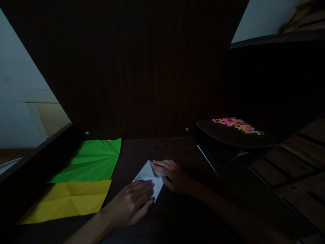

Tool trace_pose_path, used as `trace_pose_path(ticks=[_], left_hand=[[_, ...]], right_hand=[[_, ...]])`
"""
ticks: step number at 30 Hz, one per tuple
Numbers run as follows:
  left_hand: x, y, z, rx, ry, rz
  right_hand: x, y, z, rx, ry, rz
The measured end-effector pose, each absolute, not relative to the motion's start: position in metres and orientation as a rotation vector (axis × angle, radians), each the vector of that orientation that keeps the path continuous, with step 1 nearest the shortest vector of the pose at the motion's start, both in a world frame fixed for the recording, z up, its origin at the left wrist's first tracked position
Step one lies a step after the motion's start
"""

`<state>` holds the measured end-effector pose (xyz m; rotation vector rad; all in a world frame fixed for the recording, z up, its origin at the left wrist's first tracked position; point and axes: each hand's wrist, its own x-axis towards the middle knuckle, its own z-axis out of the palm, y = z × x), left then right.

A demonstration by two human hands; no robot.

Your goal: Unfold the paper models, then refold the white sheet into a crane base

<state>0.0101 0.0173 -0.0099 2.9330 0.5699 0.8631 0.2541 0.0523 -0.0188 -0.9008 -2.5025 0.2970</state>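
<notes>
A small piece of folded white paper (158,184) lies on the dark wooden surface, pointed at its top and bottom corners, with a raised flap near its upper right. From the lower left, my left hand (133,201) presses the paper down, its fingers close together over the left part and the thumb by the bottom corner. My right hand (175,174) is closed at the right edge, fingertips on the flap and thumb below. The fingers hide parts of the paper's edges.
Left of my hands, a creased green sheet (93,159) overlaps a yellow sheet (68,198). A dark raised panel (144,74) stands behind. Small pink, red and yellow pieces (237,124) lie on a curved dark ledge (223,134) at right. A low side board (38,162) borders the left.
</notes>
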Motion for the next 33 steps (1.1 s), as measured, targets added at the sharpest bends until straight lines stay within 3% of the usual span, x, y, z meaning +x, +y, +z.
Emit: trace_pose_path(ticks=[5,13,26,33], left_hand=[[0.012,0.010,-0.008,2.934,0.389,1.167],[0.008,0.014,-0.005,2.784,0.783,1.378],[0.006,0.028,-0.027,2.771,1.220,0.658],[0.005,0.029,-0.026,2.753,1.204,0.547]], right_hand=[[0.254,0.054,-0.020,-0.890,-2.536,0.291],[0.257,0.056,-0.024,-0.888,-2.566,0.290],[0.261,0.055,-0.022,-0.782,-2.554,0.296],[0.263,0.054,-0.018,-0.754,-2.567,0.343]])
